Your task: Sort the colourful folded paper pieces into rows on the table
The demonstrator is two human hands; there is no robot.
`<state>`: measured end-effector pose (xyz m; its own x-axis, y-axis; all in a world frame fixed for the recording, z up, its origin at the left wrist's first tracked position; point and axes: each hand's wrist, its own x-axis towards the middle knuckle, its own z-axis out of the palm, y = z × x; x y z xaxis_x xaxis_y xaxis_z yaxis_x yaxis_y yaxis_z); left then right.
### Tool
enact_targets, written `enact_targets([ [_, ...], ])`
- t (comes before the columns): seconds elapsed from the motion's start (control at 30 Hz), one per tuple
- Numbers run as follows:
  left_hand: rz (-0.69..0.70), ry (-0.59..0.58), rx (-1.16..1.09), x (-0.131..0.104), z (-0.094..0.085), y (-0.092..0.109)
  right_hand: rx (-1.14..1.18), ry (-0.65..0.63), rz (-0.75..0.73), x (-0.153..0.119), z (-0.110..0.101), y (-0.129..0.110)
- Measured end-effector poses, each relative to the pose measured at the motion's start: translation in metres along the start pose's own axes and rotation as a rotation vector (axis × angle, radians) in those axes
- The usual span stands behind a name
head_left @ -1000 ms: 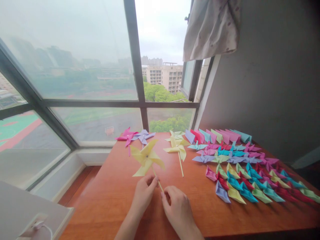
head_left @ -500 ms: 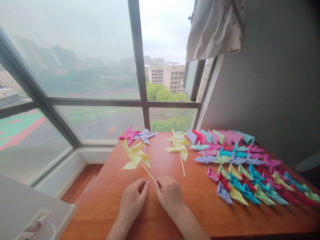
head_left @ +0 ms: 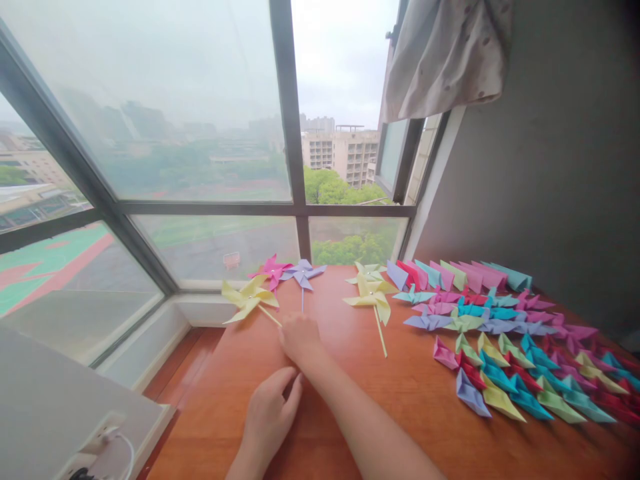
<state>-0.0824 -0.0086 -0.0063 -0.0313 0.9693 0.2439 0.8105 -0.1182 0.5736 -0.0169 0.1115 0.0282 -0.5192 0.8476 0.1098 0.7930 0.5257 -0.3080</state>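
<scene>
My right hand (head_left: 301,339) is closed around the lower end of the stick of a yellow paper pinwheel (head_left: 247,298), which points up and to the left over the table's far left edge. Closer to me, my left hand (head_left: 273,408) rests on the wooden table (head_left: 210,413) with its fingers loosely curled and nothing showing in them. Beyond the held pinwheel are a pink pinwheel (head_left: 273,272) and a lavender pinwheel (head_left: 303,273). To the right of my right hand lies another yellow pinwheel (head_left: 373,295), partly over a pale green pinwheel (head_left: 369,272).
On the right side, rows of colourful folded paper boats (head_left: 505,400), paper cranes (head_left: 465,321) and folded paper pieces (head_left: 455,275) cover the table. Windows (head_left: 215,247) stand behind it. A wall socket with a plug (head_left: 107,433) is at lower left.
My right hand has carried the yellow pinwheel forward and left, away from my left hand. My left hand stays near the same place, and the whole view has shifted slightly.
</scene>
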Motion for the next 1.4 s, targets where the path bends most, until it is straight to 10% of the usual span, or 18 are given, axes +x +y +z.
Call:
enact_targets([
  [0.57, 0.006, -0.023, 0.097, 0.002, -0.001, 0.003, -0.174, 0.076, 0.611, -0.109, -0.044, 0.147],
  [1.03, 0.005, -0.027, 0.108, 0.003, -0.001, 0.002, -0.115, 0.008, 0.685, -0.107, -0.04, 0.152],
  [1.4, 0.004, -0.042, 0.138, 0.003, -0.002, 0.005, 0.106, 0.346, 0.558, -0.117, -0.026, 0.154],
])
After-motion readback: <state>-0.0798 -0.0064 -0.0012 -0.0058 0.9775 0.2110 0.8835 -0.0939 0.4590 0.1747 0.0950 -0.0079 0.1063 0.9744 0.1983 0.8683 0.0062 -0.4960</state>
